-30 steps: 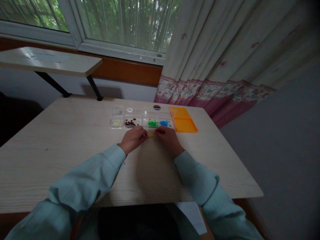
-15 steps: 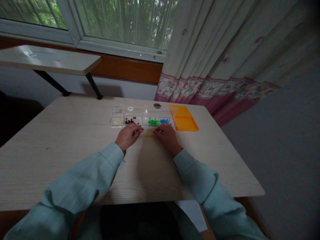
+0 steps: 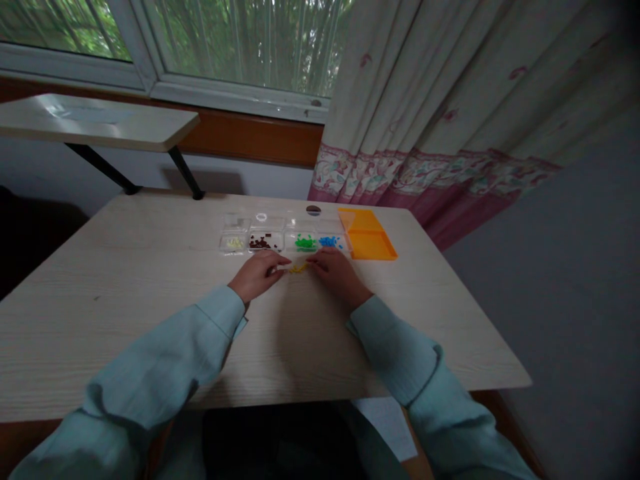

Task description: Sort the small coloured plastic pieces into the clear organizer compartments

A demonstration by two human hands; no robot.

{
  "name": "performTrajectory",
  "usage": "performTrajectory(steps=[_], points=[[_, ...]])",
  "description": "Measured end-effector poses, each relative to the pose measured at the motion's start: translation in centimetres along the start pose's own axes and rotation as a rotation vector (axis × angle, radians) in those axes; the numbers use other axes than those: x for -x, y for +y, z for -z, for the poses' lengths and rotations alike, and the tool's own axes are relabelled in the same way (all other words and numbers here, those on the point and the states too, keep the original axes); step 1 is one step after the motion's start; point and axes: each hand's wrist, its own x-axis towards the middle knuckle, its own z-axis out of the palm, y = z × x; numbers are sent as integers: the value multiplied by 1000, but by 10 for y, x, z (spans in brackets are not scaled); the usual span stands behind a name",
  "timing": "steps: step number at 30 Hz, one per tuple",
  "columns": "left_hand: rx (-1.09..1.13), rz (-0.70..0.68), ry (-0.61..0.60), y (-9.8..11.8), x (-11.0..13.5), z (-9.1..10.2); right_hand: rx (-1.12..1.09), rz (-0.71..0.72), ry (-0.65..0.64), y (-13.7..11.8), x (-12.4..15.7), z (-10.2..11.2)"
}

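Note:
My left hand (image 3: 257, 273) is closed in a pinch, with a small pale piece (image 3: 283, 267) showing at its fingertips; its exact kind is too small to make out. Opposite it, my right hand (image 3: 339, 275) also has thumb and finger pinched together, at the edge of the yellow pieces. Whatever sits between those fingertips is hidden. Several small yellow pieces (image 3: 299, 269) lie on the table between both hands. Just beyond my fingers, clear plastic boxes hold pale cream pieces (image 3: 234, 243), dark brown pieces (image 3: 260, 243), green pieces (image 3: 305, 243) and blue pieces (image 3: 329, 242).
An orange open tray (image 3: 373, 245) stands right of the clear boxes, whose transparent lids lie back behind them. A round dark hole (image 3: 313, 211) is at the far side of the wooden table (image 3: 150, 300). A raised shelf (image 3: 115, 123) on black legs overhangs the back left.
My left hand has shifted slightly right, toward the yellow pieces, and the pale piece at its fingertips shows more clearly. My right hand stays almost in place, still pinched.

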Motion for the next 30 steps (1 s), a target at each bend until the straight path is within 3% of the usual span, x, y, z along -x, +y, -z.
performTrajectory(steps=[10,20,30], points=[[-137,-53,4,6,-10,-23,6,44,-59,-3,0,3],[-92,-34,-4,13,-14,-29,9,9,-48,0,-1,2],[-8,-25,27,9,-10,-28,23,-58,54,7,-3,9]])
